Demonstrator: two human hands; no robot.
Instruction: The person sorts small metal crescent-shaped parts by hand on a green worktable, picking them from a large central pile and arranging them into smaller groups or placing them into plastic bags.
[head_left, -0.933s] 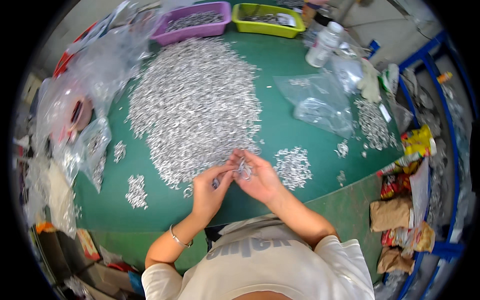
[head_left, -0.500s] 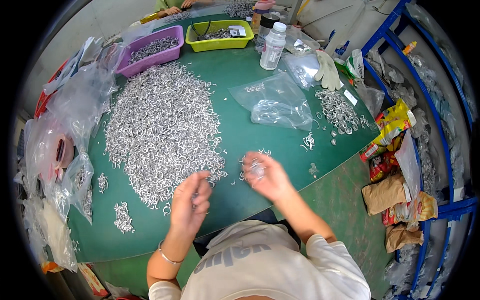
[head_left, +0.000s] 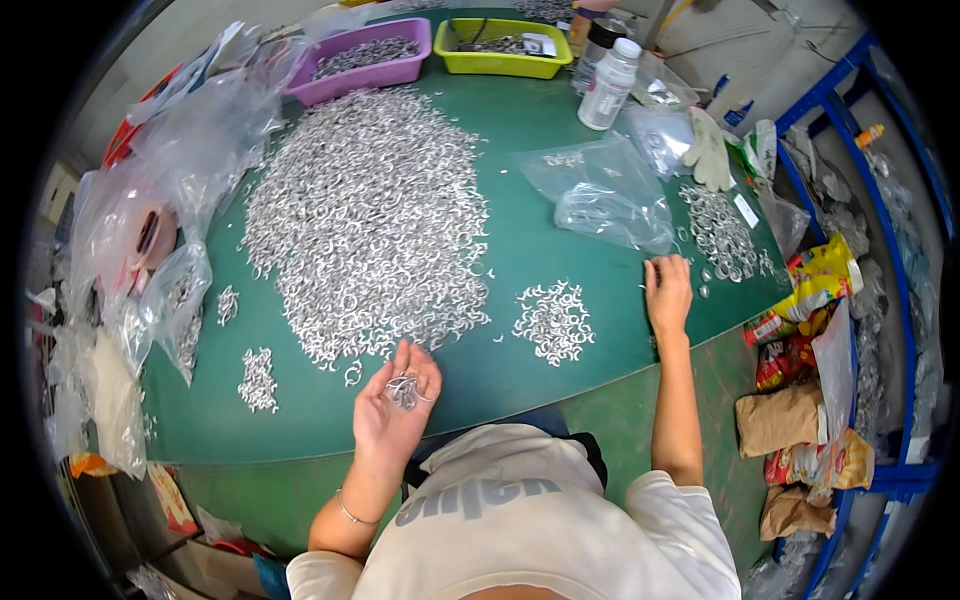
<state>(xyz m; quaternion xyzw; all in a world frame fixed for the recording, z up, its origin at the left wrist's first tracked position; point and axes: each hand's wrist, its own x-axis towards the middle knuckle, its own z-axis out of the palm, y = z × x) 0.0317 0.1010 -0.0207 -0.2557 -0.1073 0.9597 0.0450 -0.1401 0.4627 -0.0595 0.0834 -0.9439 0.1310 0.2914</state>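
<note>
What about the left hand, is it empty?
No, small silvery metal pieces lie in the upturned palm of the left hand.

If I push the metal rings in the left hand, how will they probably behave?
The metal rings may slide apart, since they lie loose in the cupped left hand. Their thin shape suggests little weight. Their round outlines could let them roll.

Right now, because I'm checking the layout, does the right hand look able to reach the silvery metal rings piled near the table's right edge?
Probably yes: the right hand is close to the silvery metal rings, with mostly bare green tabletop between.
</note>
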